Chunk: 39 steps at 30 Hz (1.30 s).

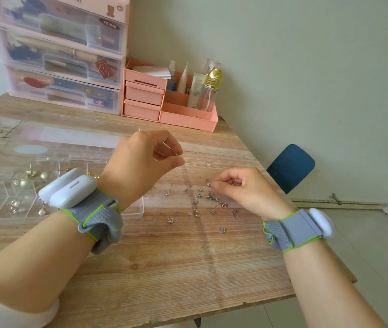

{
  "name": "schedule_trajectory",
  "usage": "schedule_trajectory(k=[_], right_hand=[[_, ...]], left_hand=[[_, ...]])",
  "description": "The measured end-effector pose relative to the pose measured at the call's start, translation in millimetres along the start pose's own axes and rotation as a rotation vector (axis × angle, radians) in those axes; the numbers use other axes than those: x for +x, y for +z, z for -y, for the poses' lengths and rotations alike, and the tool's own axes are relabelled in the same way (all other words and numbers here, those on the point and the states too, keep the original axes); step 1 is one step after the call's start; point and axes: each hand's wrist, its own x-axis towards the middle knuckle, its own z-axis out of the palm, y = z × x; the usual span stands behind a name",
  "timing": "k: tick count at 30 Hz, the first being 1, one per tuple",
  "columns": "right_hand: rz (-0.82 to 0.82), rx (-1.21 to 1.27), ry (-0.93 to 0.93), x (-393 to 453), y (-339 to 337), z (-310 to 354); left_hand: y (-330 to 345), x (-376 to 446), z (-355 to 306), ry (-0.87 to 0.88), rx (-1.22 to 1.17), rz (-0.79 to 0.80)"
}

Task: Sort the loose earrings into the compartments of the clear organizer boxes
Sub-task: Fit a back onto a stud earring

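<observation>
- One wooden table [164, 261] fills most of the view, its right edge running past a dark blue chair seat [291, 167] that stands on the floor beyond.
- Stacked at the far left corner, a tall pink-framed drawer tower [62, 53] holds cluttered clear drawers; just to its right sits a salmon desk organizer [164, 102] with small drawers, tubes and a gold-capped spray bottle [209, 91].
- Across the left half of the table lies a clear organizer box [22, 190] with its lid [69, 138] folded back behind it; gold and pearl earrings already rest in several front compartments.
- Raised in front of the box's right end, the left forearm, with a grey wristband carrying a white device [69, 191], blocks that part of the compartments from sight.
- Over bare wood right of the box, the left hand [140, 162] pinches a small silver earring [177, 154] between thumb and forefinger, held clear of the surface.
- Lower and to the right, the right hand [242, 188], also banded at the wrist, has its fingers curled and nips a tiny stud [208, 183] at thumb and fingertip, just above the pile.
- Many loose earrings [200, 202] lie scattered on the table between the two hands, mostly small silver flower studs with a few rose-coloured ones.
- Apart from the pile, a single pin-like piece [207, 163] lies farther back.
</observation>
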Motion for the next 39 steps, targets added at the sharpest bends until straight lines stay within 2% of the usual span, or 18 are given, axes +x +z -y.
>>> schedule_trajectory(k=[4, 10, 14, 19, 22, 25, 30, 39], right_hand=[[0.084, -0.081, 0.03, 0, 1, 4], [0.001, -0.084, 0.027, 1, 3, 6], [0.101, -0.057, 0.061, -3, -3, 3], [0.061, -0.065, 0.095, -1, 0, 4], [0.014, 0.077, 0.093, -2, 0, 10], [-0.003, 0.333, 0.083, -2, 1, 20], [0.138, 0.791, 0.134, 0, 8, 32], [0.305, 1.066, 0.117, 3, 18, 36]], left_hand=[[0, 0, 0, -0.005, 0.009, -0.004], [0, 0, 0, -0.008, 0.013, -0.009], [0, 0, -1, -0.008, 0.011, 0.001], [0, 0, -1, -0.006, 0.013, 0.004], [0, 0, 0, -0.008, -0.001, 0.01], [0, 0, 0, 0.006, -0.026, 0.025], [0, -2, -4, 0.084, -0.089, 0.046], [0, -4, -8, 0.15, -0.15, 0.031]])
